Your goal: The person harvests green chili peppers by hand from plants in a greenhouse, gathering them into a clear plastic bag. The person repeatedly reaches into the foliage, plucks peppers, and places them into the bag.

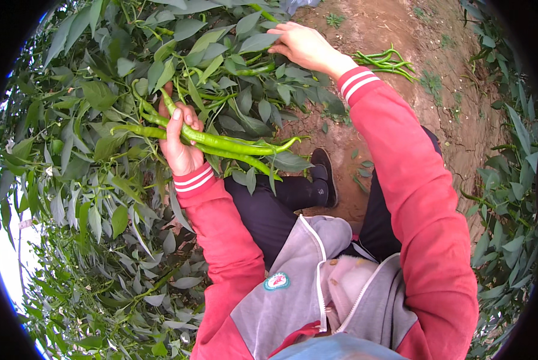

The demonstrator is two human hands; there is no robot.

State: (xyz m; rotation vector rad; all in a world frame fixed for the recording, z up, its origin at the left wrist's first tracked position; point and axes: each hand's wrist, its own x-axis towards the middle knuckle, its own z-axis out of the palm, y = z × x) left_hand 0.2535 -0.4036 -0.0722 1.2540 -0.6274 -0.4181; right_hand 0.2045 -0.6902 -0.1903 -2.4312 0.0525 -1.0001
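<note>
Several long green chili peppers (233,146) lie across my left hand (179,139), pinned under its thumb at the edge of the pepper plants (98,94). My right hand (296,45) reaches into the leaves at the top, its fingertips partly behind a leaf; whether they touch a stem or pepper I cannot tell. Near it, more green peppers (255,70) hang among the foliage. On the soil to the right of my right wrist rests a small pile of green peppers (388,63).
Dense pepper plants fill the left side, and another row of plants (503,234) borders the right. Between them runs a strip of bare brown soil (458,117) with small weeds. My dark shoe (325,177) stands on it. A pale plastic item (298,4) shows at the top edge.
</note>
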